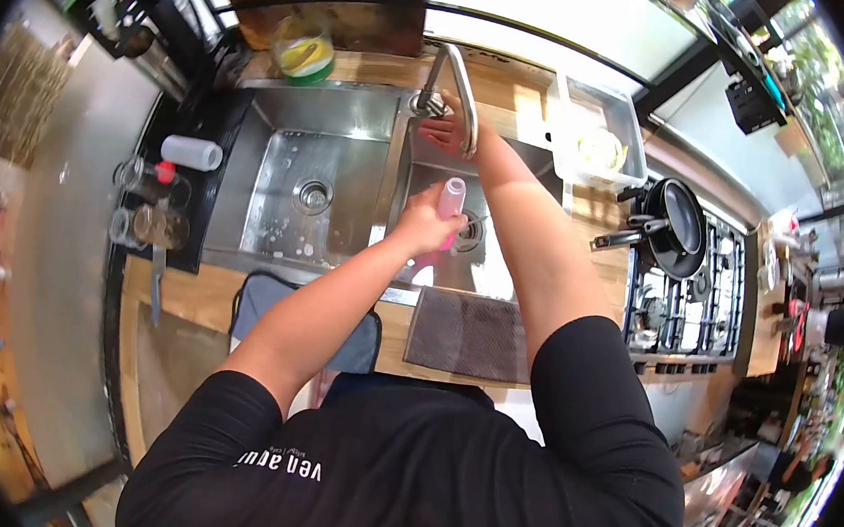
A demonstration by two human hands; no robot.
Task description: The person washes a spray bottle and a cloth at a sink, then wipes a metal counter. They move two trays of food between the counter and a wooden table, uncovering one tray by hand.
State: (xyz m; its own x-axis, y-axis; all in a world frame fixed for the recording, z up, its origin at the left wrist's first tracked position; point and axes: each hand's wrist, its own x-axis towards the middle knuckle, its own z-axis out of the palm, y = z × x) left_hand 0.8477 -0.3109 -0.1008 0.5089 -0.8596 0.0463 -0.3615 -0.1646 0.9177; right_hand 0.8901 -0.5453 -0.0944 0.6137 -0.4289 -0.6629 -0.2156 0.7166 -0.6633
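Note:
My left hand (431, 223) is wrapped around a translucent pink squeeze bottle (451, 198), holding it over the right sink basin (419, 178). The bottle's uncapped neck points up and away from me. Beyond it, my right hand (445, 133) reaches to the metal faucet (464, 92), partly behind the curved spout. Its fingers are stretched out to the left beside the faucet's base and touch or nearly touch it. Below the bottle, the drain (469, 234) is partly covered by my left hand. I cannot make out any water running from the spout.
Left of my hands is a wet second basin (284, 181). A white bottle (191, 153), glass jars (166, 228) and a knife (156, 285) lie farther left. Cloths (466, 335) hang at the front edge. A plastic tub (599, 128) and pans (676, 226) on a stove stand right.

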